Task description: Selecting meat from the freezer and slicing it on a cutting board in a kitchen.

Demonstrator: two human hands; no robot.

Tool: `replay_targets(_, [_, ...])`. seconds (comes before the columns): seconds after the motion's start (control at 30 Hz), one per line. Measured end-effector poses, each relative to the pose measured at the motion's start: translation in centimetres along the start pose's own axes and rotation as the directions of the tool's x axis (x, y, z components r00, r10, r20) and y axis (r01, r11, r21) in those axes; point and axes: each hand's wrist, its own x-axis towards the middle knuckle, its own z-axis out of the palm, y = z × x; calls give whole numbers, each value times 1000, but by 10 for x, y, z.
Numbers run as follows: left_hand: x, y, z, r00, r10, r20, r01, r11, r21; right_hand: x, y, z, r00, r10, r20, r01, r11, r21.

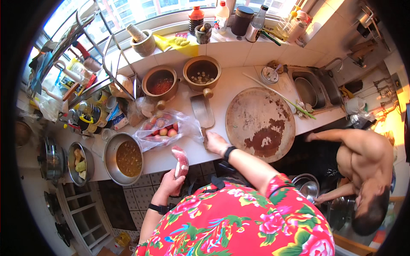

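Note:
My left hand (173,183) grips a strip of raw meat (181,160), which points upward past the counter's front edge. At the counter, my right hand (216,142) is closed around the handle of a cleaver (203,110). Its broad blade lies on the worktop, pointing away from me. To the right of the cleaver is a large round wooden chopping board (246,118) with dark wet stains. Left of the handle, and close to it, a clear plastic bag (189,126) holds several red, round fruits (163,132).
Two clay pots (192,84) stand behind the cleaver. Left are a steel bowl of brown liquid (128,160) and a smaller bowl (86,166). A spring onion (278,96) lies behind the board, near the sink (330,86). Another person (362,156) holds a metal bowl (309,187) at right.

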Motion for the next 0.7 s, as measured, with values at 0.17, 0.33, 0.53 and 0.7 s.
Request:
replay_targets(0.17, [0,23,26,990,-95,-105,79,986,-146,45,10,58,972,223,-73,-210,966,152])
replay_targets(0.33, [9,3,41,977,-35,-210,11,994,-111,10,-5,11,990,94,-108,-69,974,218])
replay_targets(0.53, [46,26,62,955,84,-285,-11,969,248,-80,57,-109,982,-165,-93,189,896,402])
replay_targets(0.7, [79,25,70,944,132,-302,-42,957,286,-140,157,-168,906,-17,-424,179,921,346])
